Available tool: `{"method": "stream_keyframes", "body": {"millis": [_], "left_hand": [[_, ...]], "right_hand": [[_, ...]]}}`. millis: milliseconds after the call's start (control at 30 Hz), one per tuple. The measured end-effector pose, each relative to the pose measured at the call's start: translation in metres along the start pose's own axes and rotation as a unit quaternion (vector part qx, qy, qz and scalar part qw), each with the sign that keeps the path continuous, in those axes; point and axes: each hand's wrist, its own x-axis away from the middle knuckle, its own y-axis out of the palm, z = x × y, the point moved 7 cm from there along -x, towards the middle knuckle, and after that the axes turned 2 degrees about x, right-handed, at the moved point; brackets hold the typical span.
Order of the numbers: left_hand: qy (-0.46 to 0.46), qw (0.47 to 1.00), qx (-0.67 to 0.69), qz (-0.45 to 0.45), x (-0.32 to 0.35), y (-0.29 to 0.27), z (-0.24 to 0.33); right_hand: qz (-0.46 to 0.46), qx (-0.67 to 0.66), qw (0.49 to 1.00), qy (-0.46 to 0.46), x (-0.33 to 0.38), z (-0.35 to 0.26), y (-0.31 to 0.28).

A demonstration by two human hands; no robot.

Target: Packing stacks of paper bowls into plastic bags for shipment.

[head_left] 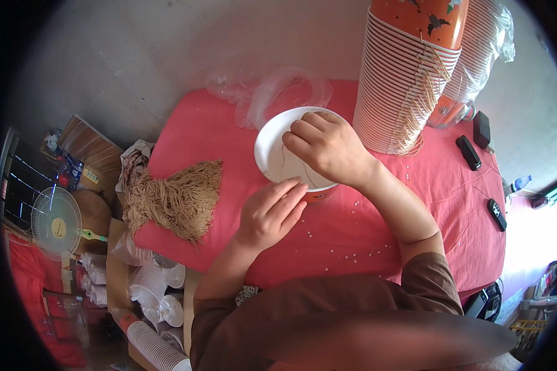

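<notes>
Bowl: round white paper, string crossing inside
Right hand: curling shut, pinching thin string
Left hand: lying half-open, fingertips touching rim
String bundle: tan, frayed, lying at nine o'clock on red cloth worktop

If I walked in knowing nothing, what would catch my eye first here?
Probably the bright red tablecloth, and at its middle the white paper bowl, with the right hand reaching inside it and the left hand steadying its near rim. Next, the tall stack of bowls at the far right, strings dangling from it, and the tan bundle of strings lying at the cloth's left edge.
</notes>
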Motion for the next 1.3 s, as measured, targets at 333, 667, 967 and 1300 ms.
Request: {"method": "stream_keyframes", "body": {"millis": [333, 667, 967, 1300], "left_hand": [[-0.132, 0.988, 0.081, -0.029, 0.000, -0.028, -0.082], [-0.209, 0.964, 0.161, -0.008, -0.019, -0.029, -0.125], [-0.055, 0.994, -0.070, 0.059, -0.042, -0.035, -0.076], [-0.253, 0.911, 0.325, -0.017, -0.033, 0.005, -0.054]], "right_hand": [[-0.023, 0.034, 0.998, 0.056, 0.005, 0.025, -0.005], [0.016, 0.067, 0.989, 0.135, 0.004, 0.044, -0.025], [-0.030, -0.421, 0.857, 0.296, 0.010, 0.033, -0.009], [0.030, -0.597, 0.736, 0.319, 0.011, 0.029, 0.003]]}}
